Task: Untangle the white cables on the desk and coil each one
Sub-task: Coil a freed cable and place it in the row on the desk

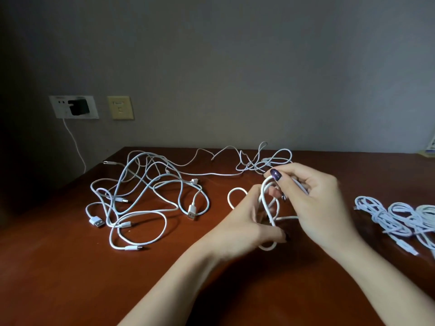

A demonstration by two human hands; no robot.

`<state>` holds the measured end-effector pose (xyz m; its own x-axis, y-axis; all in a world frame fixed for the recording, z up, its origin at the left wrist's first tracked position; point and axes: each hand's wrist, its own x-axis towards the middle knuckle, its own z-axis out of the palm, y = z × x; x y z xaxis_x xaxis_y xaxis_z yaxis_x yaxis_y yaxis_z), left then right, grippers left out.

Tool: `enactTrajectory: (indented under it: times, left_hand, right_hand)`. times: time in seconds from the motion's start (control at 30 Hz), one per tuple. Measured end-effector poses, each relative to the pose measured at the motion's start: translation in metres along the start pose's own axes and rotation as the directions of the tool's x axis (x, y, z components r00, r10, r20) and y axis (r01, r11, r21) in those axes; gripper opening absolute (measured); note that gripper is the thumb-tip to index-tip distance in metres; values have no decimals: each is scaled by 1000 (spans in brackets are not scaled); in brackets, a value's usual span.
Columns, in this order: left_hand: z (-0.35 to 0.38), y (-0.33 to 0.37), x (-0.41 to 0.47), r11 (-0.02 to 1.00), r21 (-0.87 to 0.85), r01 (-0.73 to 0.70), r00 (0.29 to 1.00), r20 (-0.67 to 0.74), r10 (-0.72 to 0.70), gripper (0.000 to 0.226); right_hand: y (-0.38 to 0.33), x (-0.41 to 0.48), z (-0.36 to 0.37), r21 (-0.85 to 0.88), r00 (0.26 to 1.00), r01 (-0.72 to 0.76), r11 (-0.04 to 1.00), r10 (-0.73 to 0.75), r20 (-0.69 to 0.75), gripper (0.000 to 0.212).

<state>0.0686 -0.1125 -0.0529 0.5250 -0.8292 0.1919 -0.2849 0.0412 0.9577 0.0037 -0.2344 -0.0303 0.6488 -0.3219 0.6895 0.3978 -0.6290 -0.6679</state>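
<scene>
Head view: both hands meet just right of the frame's centre, above a reddish-brown wooden surface [70, 267]. The left hand [249, 222] comes in from 7 o'clock. Its fingers are curled round several loops of one white cable [262, 191], gathering them into an upright bunch. One loop sticks out of that fist toward 10 o'clock and another hangs below it at 6 o'clock, close to the wood.

The right hand [320, 198] comes in from 5 o'clock and pinches a strand of the same cable between thumb and forefinger at the top of the bunch. Its other fingers are folded over the strand, and the thumbnail is painted dark. A small metal plug tip shows between the two hands.

At 9 o'clock from the hands, well apart from them, a large loose tangle of white cables [146, 191] sprawls flat, with several USB plugs lying at its edges. At 12 o'clock, near the far edge, sits a smaller knot of cables [266, 161]; a long strand links it to the large tangle.

At 3 o'clock, by the frame's right edge, lie the coiled cables [379, 216], side by side in tied bundles.

On the grey wall at 10 o'clock, a black charger [77, 107] sits in a white socket plate, its white cord [75, 142] dropping behind the surface. A beige wall plate [120, 107] is just beside it.
</scene>
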Motion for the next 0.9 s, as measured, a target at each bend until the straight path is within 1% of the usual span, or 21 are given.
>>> enactTrajectory:
  times: [0.07,0.13,0.23,0.3,0.37,0.43,0.5,0.57,0.63,0.7,0.73,0.77,0.8,0.9]
  left_hand:
    - [3,-2,-2,998,55,-11,999,-36,13,65]
    - [3,-1,-1,998,59,-34,996,-76,39,59]
    - [0,0,0,999,-32,-23,989,-145,18,48]
    - [-2,3,-2,993,-122,-7,978,-210,-19,46]
    - [-4,5,-2,973,-229,27,969,-234,-82,40]
    - [-6,8,0,932,-354,77,958,-232,-168,20]
    - [-7,10,1,905,-405,127,957,-191,-220,24]
    - [-6,11,0,915,-386,115,972,-147,-184,27]
    - [-3,11,-2,936,-342,88,986,-102,-129,36]
    - [2,11,-4,971,-238,28,994,-99,-53,31]
    - [4,9,-4,980,-199,8,993,-112,-31,26]
    - [6,9,-3,981,-194,15,990,-138,-43,19]
    - [7,8,-2,979,-200,27,984,-169,-62,21]
    - [6,3,1,974,-220,55,957,-267,-114,33]
  right_hand:
    - [1,1,0,-9,1000,-10,1000,10,-10,15]
    - [4,2,-1,-28,999,-22,999,21,-45,13]
    - [12,5,-4,-16,990,-57,998,55,-132,14]
    - [15,5,-6,-46,986,-69,997,61,-155,22]
    - [15,5,-6,-54,991,-68,996,61,-119,18]
    - [12,5,-7,-11,996,-54,998,53,-72,14]
    - [7,6,-9,53,998,-56,997,57,-34,13]
    - [4,6,-8,62,998,-56,996,56,1,15]
    - [6,4,-6,-17,999,-50,999,49,-11,16]
    - [7,2,-4,-154,997,-32,988,21,-76,13]
    - [6,1,-4,-221,994,-15,975,-9,-108,12]
    - [5,0,-3,-280,991,11,960,-48,-127,11]
    - [3,-1,-3,-329,987,46,943,-93,-129,11]
    - [-1,-4,0,-397,980,112,911,-167,-108,12]
